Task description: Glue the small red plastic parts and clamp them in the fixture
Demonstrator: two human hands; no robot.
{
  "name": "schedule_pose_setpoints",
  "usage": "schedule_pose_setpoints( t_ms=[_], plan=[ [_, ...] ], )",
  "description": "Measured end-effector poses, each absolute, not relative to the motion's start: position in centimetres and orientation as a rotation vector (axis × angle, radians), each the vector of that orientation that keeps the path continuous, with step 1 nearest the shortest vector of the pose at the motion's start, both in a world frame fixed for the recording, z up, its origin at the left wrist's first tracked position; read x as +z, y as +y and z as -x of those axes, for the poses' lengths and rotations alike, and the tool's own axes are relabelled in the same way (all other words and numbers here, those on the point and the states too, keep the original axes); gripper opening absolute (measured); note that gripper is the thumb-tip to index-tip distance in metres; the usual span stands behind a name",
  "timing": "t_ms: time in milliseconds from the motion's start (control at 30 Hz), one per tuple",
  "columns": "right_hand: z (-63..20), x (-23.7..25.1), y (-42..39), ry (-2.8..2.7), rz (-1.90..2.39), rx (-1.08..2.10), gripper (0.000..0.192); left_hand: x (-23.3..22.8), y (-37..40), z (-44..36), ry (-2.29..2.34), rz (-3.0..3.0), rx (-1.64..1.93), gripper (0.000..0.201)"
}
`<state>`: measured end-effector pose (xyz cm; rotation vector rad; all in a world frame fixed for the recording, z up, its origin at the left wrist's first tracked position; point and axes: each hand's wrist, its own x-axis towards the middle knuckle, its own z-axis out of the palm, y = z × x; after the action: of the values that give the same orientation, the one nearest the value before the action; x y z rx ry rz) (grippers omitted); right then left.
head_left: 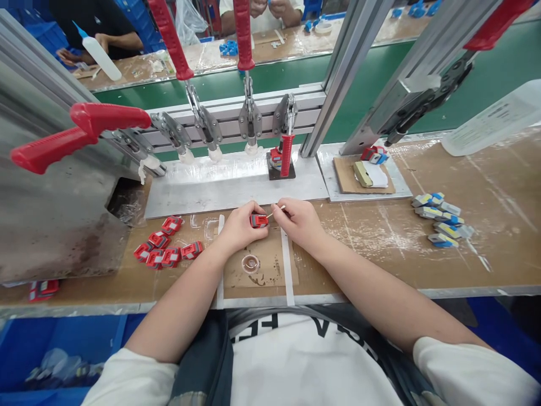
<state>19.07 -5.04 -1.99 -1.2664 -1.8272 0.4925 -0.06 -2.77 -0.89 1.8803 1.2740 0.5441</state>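
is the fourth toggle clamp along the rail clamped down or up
Down: the fourth clamp has its red handle pointing down, pressing a red part onto the plate.

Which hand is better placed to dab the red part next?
Right. The right hand pinches the thin stick with its tip at the red part, which the left hand grips.
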Motion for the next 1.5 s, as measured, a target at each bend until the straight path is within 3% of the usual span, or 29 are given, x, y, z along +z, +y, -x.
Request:
schedule_pose_setpoints(
  t_ms=[533, 867, 1033, 1267, 1500],
  plan=[
    [-18.2, -1.3, -5.1, -1.846, 1.088, 0.619, 0.038, -0.2, -2.8, -0.3, 1.285, -1.928, 0.465, 0.023],
    [-19.2, -1.3, -5.2, -1.810, 1.188, 0.587, 0.041, -0.7, -2.7, 0.1, 1.278, -1.880, 0.525, 0.025],
    [-18.7, -0.5, -7.2, -2.081, 0.872, 0.655, 0.045, -1.2, -2.3, 0.7, 1.153, -1.762, 0.721, 0.033],
    [-16.8, -0.6, -8.9, -2.654, 0.842, 0.357, 0.042, -0.7, -2.2, 1.2, 1.132, -1.725, 0.898, 0.046],
    [-19.3, 1.6, -10.4, -2.691, 1.158, 0.207, 0.065, 0.6, -2.2, 1.7, 1.226, -1.869, 0.800, 0.049]
  ],
)
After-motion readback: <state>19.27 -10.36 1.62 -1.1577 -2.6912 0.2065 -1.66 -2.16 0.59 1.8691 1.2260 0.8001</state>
